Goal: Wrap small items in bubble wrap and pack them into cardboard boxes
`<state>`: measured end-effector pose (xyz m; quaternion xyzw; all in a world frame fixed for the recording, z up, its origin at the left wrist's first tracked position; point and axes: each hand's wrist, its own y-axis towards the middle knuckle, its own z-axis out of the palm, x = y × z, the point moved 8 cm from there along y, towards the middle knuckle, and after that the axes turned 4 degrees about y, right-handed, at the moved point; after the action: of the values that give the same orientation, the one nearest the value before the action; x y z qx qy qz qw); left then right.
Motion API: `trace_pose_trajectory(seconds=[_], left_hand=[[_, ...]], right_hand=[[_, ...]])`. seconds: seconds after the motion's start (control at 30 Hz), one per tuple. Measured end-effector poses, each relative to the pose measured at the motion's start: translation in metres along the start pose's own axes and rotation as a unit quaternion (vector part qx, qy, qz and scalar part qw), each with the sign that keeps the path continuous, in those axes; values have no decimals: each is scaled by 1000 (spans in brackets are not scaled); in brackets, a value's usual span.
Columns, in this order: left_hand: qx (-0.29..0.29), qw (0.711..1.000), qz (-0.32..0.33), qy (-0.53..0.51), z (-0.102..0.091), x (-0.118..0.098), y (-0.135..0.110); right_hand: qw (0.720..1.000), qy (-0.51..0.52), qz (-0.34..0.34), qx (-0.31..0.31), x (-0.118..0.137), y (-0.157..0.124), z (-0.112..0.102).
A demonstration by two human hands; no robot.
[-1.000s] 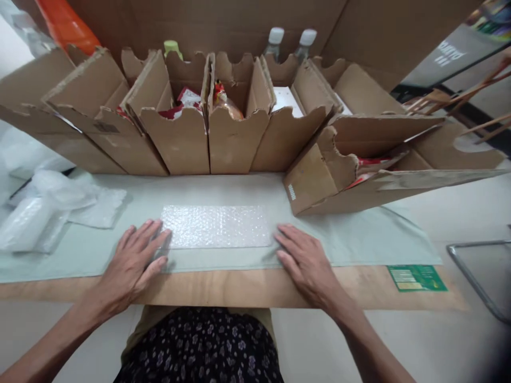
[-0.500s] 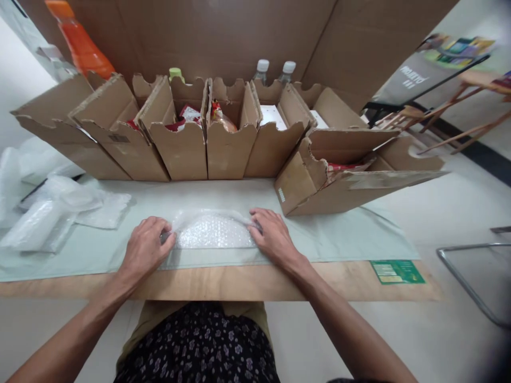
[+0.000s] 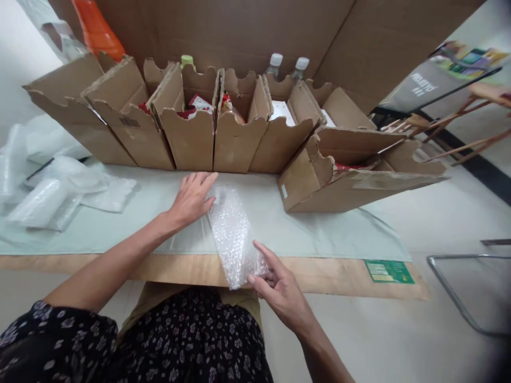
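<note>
A strip of bubble wrap lies slanted across the pale green cloth, its near end reaching over the bare wood strip at the table's front. My left hand rests by its far end, fingers stretched out, with the thumb at the wrap's left edge. At the near right corner, my right hand holds the wrap, index finger and thumb on its edge and the other fingers curled partly behind it. Whether something lies inside the wrap I cannot tell.
Several open cardboard bins stand in a row behind the cloth. Another cardboard bin sits angled at the right. Crumpled bubble wrap is heaped at the left. A green card is on the front wood edge.
The bubble wrap has turned from lying crosswise to pointing away from me. My left hand let go of its left end and moved to the far end; my right hand came nearer.
</note>
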<state>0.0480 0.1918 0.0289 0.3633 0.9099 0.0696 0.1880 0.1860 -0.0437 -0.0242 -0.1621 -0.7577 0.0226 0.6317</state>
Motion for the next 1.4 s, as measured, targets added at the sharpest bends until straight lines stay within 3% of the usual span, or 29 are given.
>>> trace_pose_trajectory(seconds=[0.1,0.2,0.3,0.37,0.43,0.53,0.6,0.67,0.73,0.83,0.9,1.0,1.1,1.2,1.3,1.4], left_hand=[[-24,992,97,-77,-8,-26,-56],[79,972,163,-150,-2,-57,-126],[51,969,179,-164,-4,-81,-161],[-23,972,140,-185,-8,-82,-158],[-63,972,48,-220,-6,-67,-144],[-21,964,-80,-254,8,-40,-121],[21,963,-110,-245,16,-29,-110],[43,970,-113,-213,22,-24,-103],[42,978,-106,-175,27,-23,-100],[19,989,-85,-121,27,-27,-99],[-26,994,-62,-91,16,-32,-103],[-87,994,2,-62,-6,-45,-114],[-74,993,70,-65,-14,-56,-124],[-61,990,62,-108,-10,-50,-122],[-60,989,8,-135,-1,-34,-109],[-52,991,-32,-118,7,-22,-94]], right_hand=[[999,-21,-19,22,6,2,-1],[997,57,3,43,4,5,2],[985,155,52,58,-5,9,11],[979,190,54,58,-7,10,16],[980,193,21,33,-3,10,13],[989,93,-98,-57,18,6,-5],[973,-42,-208,-87,41,2,-9],[934,-187,-298,-67,58,3,2],[887,-312,-341,-28,63,11,18],[834,-430,-345,9,55,31,34],[819,-458,-344,18,51,40,38],[823,-448,-349,20,54,43,37],[847,-406,-338,63,60,48,35],[874,-372,-296,99,62,63,34],[881,-365,-301,22,69,77,24],[850,-371,-364,-83,80,72,14]])
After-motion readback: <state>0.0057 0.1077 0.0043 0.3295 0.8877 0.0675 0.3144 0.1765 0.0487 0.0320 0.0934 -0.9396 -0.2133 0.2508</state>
